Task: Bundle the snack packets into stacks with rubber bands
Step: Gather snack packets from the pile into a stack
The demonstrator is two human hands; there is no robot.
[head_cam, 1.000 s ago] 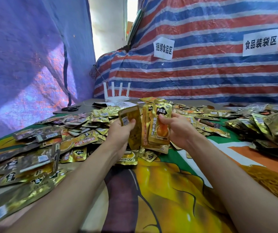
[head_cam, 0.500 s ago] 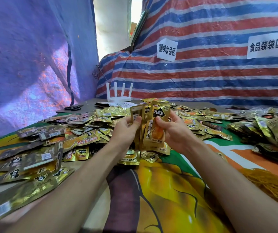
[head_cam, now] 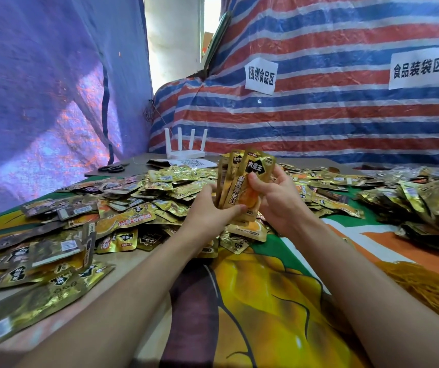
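Both hands hold an upright stack of gold snack packets (head_cam: 250, 179) above the table's middle. My right hand (head_cam: 276, 200) grips the stack from the right, thumb on the front packet's black label. My left hand (head_cam: 210, 211) presses the stack's lower left edge, thumb across the bottom of the front packet. Loose gold and brown packets (head_cam: 138, 200) lie spread over the table behind and to the left. A heap of yellow rubber bands (head_cam: 425, 285) lies at the right, near my right forearm.
Another pile of packets (head_cam: 430, 205) sits at the far right. A white router (head_cam: 185, 147) and black scissors (head_cam: 112, 168) stand at the table's back. Striped tarpaulin with two paper signs forms the back wall. A printed colourful sheet (head_cam: 266, 301) covers the near table.
My left hand has pressed its separate packet against the stack in my right hand, and its thumb now lies across the stack's bottom. The stack sits slightly higher and more upright.
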